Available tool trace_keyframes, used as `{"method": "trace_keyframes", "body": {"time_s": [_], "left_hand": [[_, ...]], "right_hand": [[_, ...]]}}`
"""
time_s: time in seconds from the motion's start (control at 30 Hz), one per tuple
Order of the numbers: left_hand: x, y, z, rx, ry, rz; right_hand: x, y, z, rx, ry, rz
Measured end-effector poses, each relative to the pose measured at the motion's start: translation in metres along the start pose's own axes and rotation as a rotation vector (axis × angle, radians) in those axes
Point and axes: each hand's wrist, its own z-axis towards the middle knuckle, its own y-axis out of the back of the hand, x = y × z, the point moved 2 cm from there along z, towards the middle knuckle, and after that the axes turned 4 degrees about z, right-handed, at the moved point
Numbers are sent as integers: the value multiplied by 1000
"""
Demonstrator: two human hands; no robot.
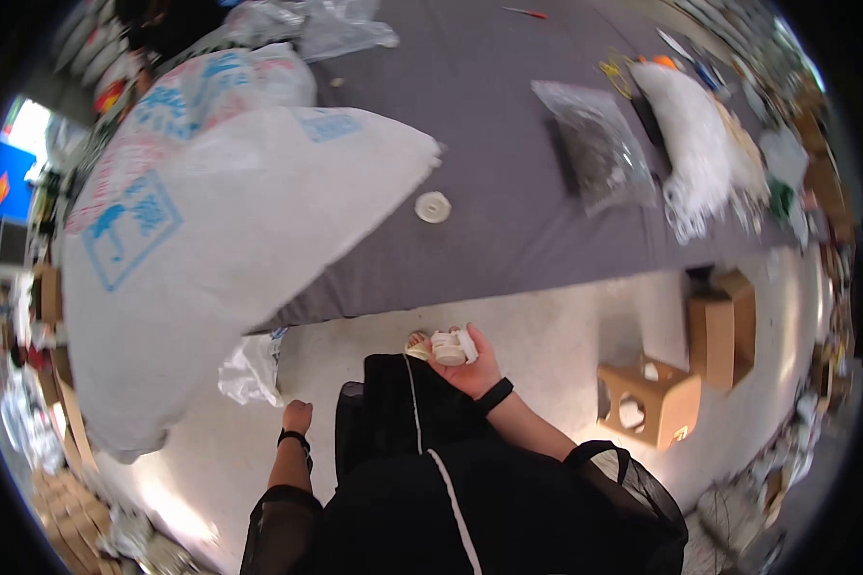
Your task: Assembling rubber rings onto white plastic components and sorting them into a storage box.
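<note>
My right hand (477, 372) is closed around a few white round plastic pieces (449, 348), which look like small caps or spools, held in front of my body short of the table's near edge. A similar white round disc (432, 207) with a raised centre lies flat on the grey cloth-covered table (499, 259). Low at my left side hangs my left hand (297, 415), apart from the table; its fingers point away and are mostly hidden. Nearest to it is a crumpled white plastic bag (251, 369) below the table edge.
A big white woven sack (230, 201) with blue print covers the table's left part and overhangs its edge. On the right lie a clear bag of dark pieces (599, 144) and a bundle of white strands (692, 144). Cardboard boxes (724, 331) stand on the floor at right.
</note>
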Motion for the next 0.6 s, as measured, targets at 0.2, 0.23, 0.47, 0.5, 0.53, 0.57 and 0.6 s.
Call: {"method": "trace_keyframes", "body": {"time_s": [0.2,0.23,0.47,0.5,0.53,0.57,0.6], "left_hand": [[-73,-41,55,-35,35,-655],[-96,-47,63,37,54,-736],[-289,-113,133,-109,-67,-1015],[-293,-118,143,-199,-87,-1086],[-294,-121,154,-192,-91,-1059],[-287,-126,158,-171,-128,-816],[-279,-127,161,-150,-166,-578]], "right_hand": [[-21,120,-85,-150,247,170],[-28,139,-104,-171,320,203],[-86,268,-200,-443,697,716],[-90,273,-198,-426,738,788],[-93,279,-186,-433,740,817],[-94,278,-179,-477,769,887],[-95,275,-170,-518,796,951]]}}
